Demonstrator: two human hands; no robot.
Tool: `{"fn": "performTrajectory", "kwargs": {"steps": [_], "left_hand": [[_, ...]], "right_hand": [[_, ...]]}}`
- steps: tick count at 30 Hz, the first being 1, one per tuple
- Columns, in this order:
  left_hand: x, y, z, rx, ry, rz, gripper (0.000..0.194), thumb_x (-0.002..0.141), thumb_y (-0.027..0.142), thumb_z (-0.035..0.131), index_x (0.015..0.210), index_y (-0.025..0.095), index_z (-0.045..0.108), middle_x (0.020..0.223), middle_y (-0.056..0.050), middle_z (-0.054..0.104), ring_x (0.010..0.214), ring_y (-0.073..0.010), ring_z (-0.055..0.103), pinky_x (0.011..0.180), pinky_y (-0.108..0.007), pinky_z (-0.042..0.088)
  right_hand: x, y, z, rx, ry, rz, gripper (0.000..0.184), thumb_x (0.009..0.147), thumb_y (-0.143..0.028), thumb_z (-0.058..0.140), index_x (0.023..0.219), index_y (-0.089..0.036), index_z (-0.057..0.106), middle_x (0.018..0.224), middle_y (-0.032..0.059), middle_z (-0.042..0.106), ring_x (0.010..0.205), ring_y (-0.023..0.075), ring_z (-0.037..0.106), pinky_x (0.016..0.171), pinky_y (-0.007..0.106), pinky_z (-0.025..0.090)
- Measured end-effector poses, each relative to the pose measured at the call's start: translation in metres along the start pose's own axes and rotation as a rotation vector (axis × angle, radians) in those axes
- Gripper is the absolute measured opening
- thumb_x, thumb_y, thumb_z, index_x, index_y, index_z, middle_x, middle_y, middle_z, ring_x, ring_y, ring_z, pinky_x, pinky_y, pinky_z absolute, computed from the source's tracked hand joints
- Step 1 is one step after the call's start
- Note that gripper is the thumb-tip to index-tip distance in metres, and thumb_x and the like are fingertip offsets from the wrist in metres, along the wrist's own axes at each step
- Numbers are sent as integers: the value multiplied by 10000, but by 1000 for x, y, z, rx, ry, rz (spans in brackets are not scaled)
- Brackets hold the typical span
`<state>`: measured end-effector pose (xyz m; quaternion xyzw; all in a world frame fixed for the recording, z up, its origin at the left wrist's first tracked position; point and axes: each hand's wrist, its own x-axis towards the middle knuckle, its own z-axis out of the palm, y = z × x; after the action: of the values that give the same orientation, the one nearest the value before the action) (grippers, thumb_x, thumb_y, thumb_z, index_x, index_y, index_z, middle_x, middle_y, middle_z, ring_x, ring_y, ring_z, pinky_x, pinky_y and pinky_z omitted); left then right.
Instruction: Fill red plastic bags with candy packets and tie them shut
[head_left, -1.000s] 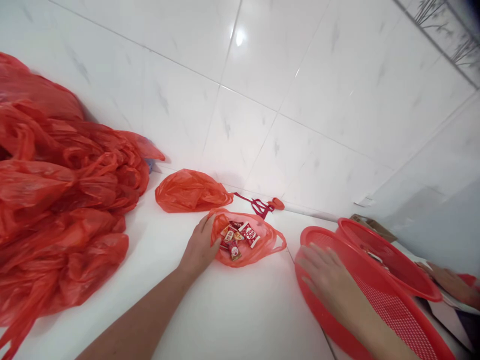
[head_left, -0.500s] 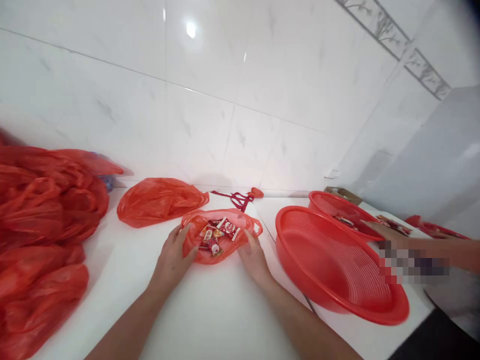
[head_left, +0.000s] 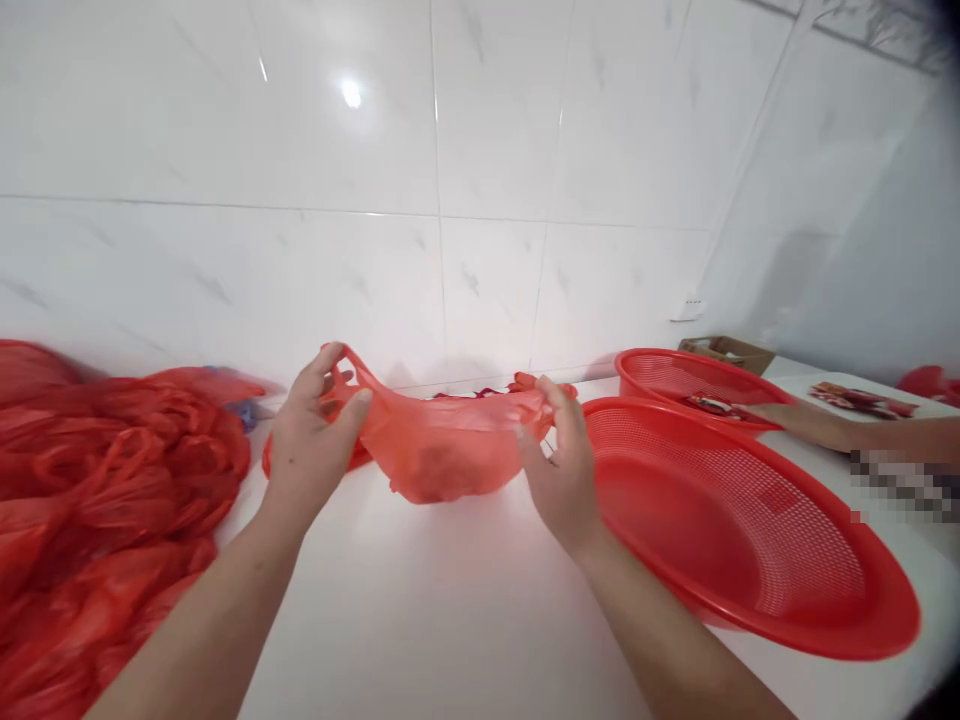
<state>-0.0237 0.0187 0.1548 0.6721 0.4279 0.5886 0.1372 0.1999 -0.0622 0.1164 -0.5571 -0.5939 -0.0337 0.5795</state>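
A small red plastic bag (head_left: 442, 445) hangs just above the white counter (head_left: 450, 620), stretched between my two hands. My left hand (head_left: 311, 440) pinches its left handle between thumb and fingers. My right hand (head_left: 559, 465) grips the right handle. The bag sags in the middle; dark shapes show faintly through the plastic, and its contents cannot be made out from this side. A second red bag (head_left: 274, 462) lies on the counter behind my left hand, mostly hidden.
A heap of red plastic bags (head_left: 97, 500) fills the left side. Two red mesh baskets (head_left: 750, 530) (head_left: 697, 385) sit to the right. Another person's hand (head_left: 802, 425) reaches toward the far basket. A cardboard box (head_left: 727, 350) stands by the tiled wall.
Both hands took the bag by its handles and lifted it off the counter, pulling it taut. The candy packets seen from above are now hidden. The view tilted up.
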Motion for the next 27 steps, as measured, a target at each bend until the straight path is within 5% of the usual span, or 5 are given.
{"fn": "performTrajectory", "kwargs": {"steps": [6,14,17,21,27], "left_hand": [[-15,14,-23,-23,-236,-22,719,780,374,613,1410,322,271,1362,-77,434,1160,-258,510,874,-397,516],[-92,-74,-69,-157,-94,-161,980,619,655,647,1418,331,181,1371,-121,386,1240,-333,418,955,-493,432],[-113,-91,-57,-181,-276,-288,1052,521,682,695,1397,290,262,1443,-141,309,1289,-372,347,1004,-530,364],[-114,-73,-19,-421,-444,-389,891,529,575,760,1290,235,444,1331,-147,480,1230,-354,436,985,-490,399],[-87,-47,14,-788,-488,-739,496,684,369,730,1109,161,583,1117,-134,645,1028,-293,614,871,-414,493]], "right_hand": [[-20,1,-20,14,-11,-25,544,861,-285,473,1379,-291,308,1208,92,517,1034,215,557,866,417,496],[-110,57,-39,-50,-319,168,836,695,-339,643,1397,-412,194,1416,100,368,1201,340,485,888,465,521],[-98,58,-27,49,-374,265,995,603,-331,725,1406,-438,147,1466,86,301,1271,384,386,906,510,487],[-53,45,5,387,-422,335,1050,555,-362,773,1416,-382,171,1504,68,224,1342,352,270,952,490,439],[-15,30,39,798,-770,482,333,685,-397,707,916,-173,622,922,61,669,840,214,624,749,344,492]]}}
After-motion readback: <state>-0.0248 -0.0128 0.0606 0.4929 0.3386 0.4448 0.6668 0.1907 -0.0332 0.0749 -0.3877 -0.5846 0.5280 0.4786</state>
